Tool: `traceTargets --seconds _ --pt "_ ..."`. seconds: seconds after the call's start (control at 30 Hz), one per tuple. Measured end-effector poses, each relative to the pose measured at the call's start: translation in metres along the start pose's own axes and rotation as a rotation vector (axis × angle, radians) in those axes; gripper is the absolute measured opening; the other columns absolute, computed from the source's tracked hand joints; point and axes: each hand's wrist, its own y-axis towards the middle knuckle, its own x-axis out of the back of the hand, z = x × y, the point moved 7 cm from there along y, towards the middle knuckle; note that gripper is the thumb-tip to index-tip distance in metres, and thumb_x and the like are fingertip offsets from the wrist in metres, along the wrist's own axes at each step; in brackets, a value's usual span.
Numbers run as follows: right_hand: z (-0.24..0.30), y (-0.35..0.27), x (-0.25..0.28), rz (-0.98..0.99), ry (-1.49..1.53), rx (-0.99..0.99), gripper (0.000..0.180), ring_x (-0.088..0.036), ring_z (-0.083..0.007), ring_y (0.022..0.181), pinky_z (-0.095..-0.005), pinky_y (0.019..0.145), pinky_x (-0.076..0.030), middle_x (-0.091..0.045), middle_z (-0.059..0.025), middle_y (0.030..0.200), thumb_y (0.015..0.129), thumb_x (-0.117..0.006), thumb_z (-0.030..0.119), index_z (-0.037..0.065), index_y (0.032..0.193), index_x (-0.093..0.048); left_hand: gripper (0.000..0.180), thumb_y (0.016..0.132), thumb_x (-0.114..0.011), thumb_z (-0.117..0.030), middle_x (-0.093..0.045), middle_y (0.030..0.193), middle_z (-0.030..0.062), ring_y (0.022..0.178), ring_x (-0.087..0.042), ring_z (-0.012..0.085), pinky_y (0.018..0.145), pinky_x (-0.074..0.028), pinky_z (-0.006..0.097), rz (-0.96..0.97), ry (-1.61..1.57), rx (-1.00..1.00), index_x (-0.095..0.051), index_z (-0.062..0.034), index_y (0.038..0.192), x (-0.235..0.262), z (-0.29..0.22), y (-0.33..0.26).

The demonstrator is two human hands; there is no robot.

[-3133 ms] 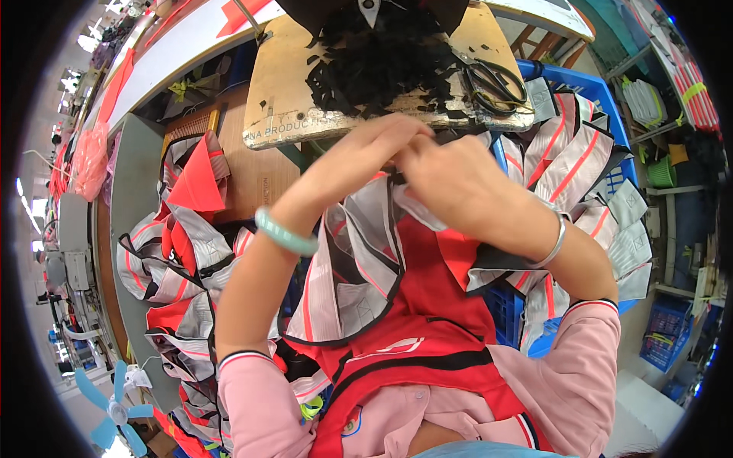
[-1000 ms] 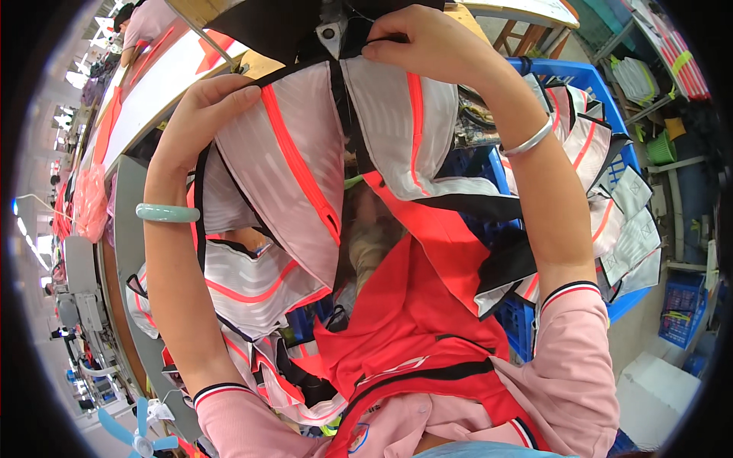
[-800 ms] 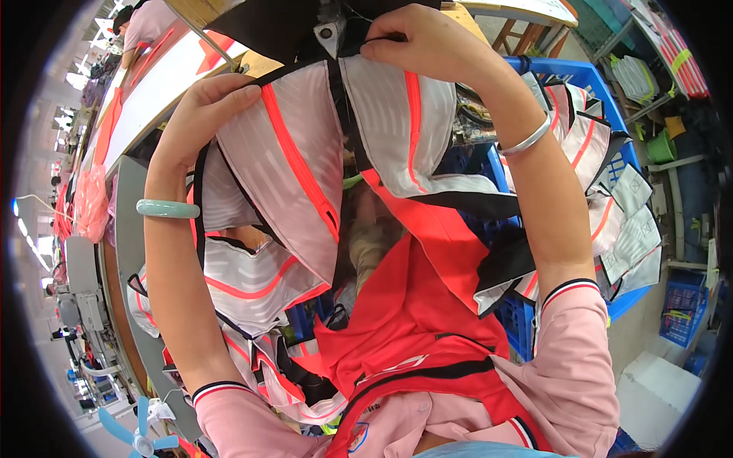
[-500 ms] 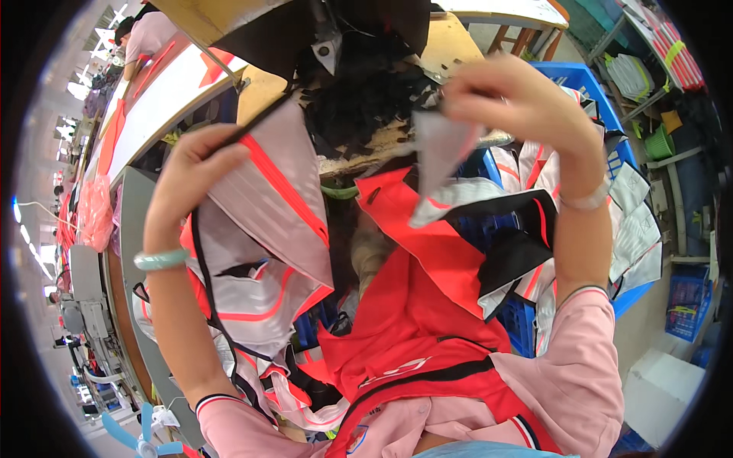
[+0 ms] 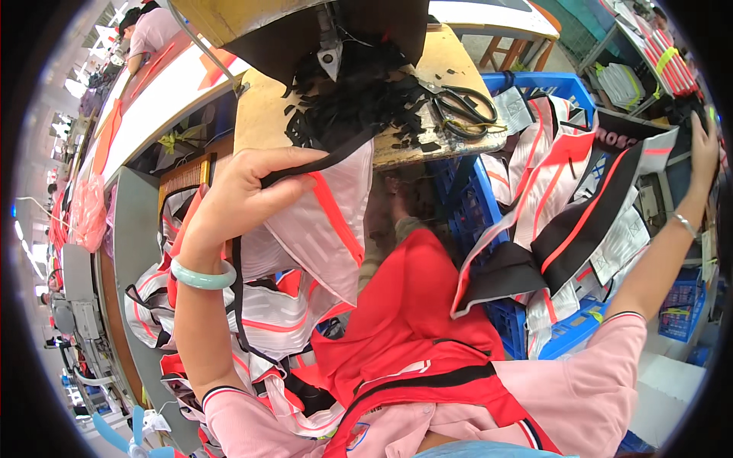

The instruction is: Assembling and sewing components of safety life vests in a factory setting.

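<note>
Nearest the camera: pink sleeves and a red garment across the lap, with a heap of white-and-red striped pieces at lower left. Left hand, jade-green bangle on the wrist, is closed around the black trim edge of a white piece with a red stripe; fingers are curled tight and the piece hangs just below the hand, in front of the wooden table edge. Change from half a second ago: both hands were then up together near the sewing head, but now the right arm has swung far out to the right, and the right hand sits at the frame rim over the stack of finished black, white and red pieces lying on the blue crate. Whether the right hand is gripping or has let go, I cannot tell; the rim distorts it. It reads as one piece being put aside on the stack while the left keeps the next one ready. Farther back: black scraps and scissors on the table, with the dark machine head above.
</note>
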Motion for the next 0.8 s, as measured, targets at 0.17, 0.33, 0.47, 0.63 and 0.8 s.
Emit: traceTargets --seconds 0.17,0.33,0.47,0.63,0.8 --pt "0.404 -0.119 -0.128 0.788 1.142 0.041 0.029 -0.061 -0.0117 0.094 -0.0242 0.081 -0.047 -0.066 -0.0053 0.104 0.095 -0.053 0.022 0.002 0.113 -0.064 0.033 0.079 -0.059 -0.009 -0.069 0.099 0.0119 0.089 -0.064 0.0153 0.081 -0.049 0.026 0.016 -0.044 0.067 -0.065 -0.0001 0.11 -0.003 0.01 0.004" --pt "0.528 -0.173 -0.151 1.085 1.403 -0.003 0.032 -0.061 -0.011 0.081 -0.0262 0.073 -0.049 -0.067 -0.0052 0.084 0.086 -0.064 0.028 0.0 0.101 -0.066 0.032 0.08 -0.062 -0.01 -0.069 0.096 0.0088 0.088 -0.061 0.012 0.082 -0.047 0.025 0.031 -0.164 0.138 -0.065 0.002 0.11 -0.003 0.021 0.014" --pt "0.538 -0.176 -0.172 1.157 1.516 -0.138 0.024 -0.051 -0.0035 0.074 -0.0201 0.066 -0.042 -0.058 0.0016 0.081 0.086 -0.064 0.021 -0.001 0.097 -0.062 0.032 0.081 -0.069 -0.015 -0.067 0.094 0.0023 0.086 -0.058 0.0082 0.081 -0.045 0.023 -0.021 -0.322 0.245 -0.066 0.0023 0.108 0.004 0.043 0.016" --pt "0.553 -0.182 -0.191 1.196 1.483 -0.293 0.022 -0.047 -0.0029 0.072 -0.0194 0.064 -0.039 -0.055 0.0038 0.078 0.084 -0.064 0.02 0.001 0.094 -0.062 0.03 0.082 -0.071 -0.018 -0.066 0.093 -0.0011 0.084 -0.056 0.0052 0.079 -0.044 0.021 -0.099 -0.454 0.342 -0.067 0.0008 0.105 0.014 0.068 0.014" --pt "0.559 -0.186 -0.211 1.104 1.646 -0.449 0.018 -0.048 -0.0049 0.075 -0.0201 0.07 -0.039 -0.055 0.005 0.079 0.084 -0.065 0.02 0.004 0.09 -0.062 0.031 0.082 -0.071 -0.018 -0.065 0.093 -0.0018 0.083 -0.057 0.0054 0.077 -0.045 0.02 -0.168 -0.52 0.357 -0.066 -0.0007 0.107 0.02 0.074 0.019"
